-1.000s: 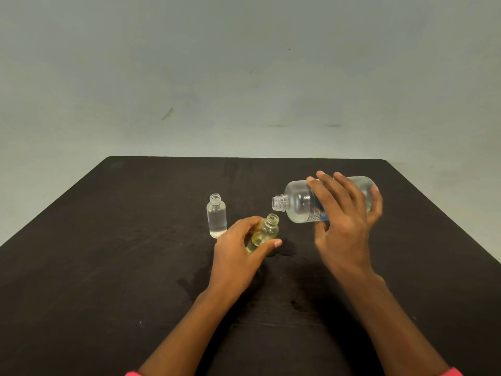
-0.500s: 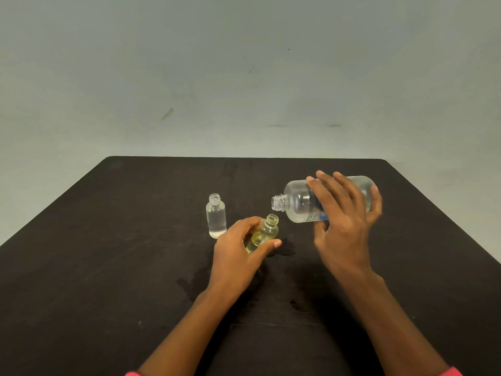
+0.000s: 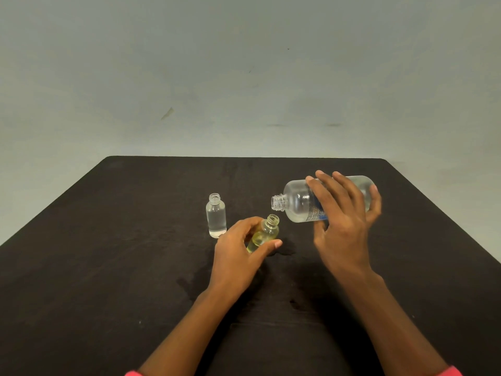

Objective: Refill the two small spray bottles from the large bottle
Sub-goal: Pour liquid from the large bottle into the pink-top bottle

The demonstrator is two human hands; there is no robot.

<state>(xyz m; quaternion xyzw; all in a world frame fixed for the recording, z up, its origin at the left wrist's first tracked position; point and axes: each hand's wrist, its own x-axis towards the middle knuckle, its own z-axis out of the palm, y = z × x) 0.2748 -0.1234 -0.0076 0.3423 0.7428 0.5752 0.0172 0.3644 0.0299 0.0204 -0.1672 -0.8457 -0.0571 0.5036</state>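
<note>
My right hand (image 3: 342, 226) grips the large clear bottle (image 3: 298, 202), held almost on its side above the table with its uncapped neck pointing left. Just below that neck, my left hand (image 3: 238, 253) holds a small bottle with yellowish liquid (image 3: 264, 233), tilted to the right and uncapped. No stream between the two mouths is visible. A second small clear bottle (image 3: 216, 216) stands upright and uncapped to the left, apart from both hands, holding clear liquid.
Everything sits on a dark table (image 3: 108, 267) with rounded far corners, against a plain pale wall. Darker wet-looking patches (image 3: 189, 282) mark the surface near my left wrist and under the tilted bottle. No caps or spray heads are in view.
Almost nothing differs; both hands and all three bottles keep nearly the same place and tilt.
</note>
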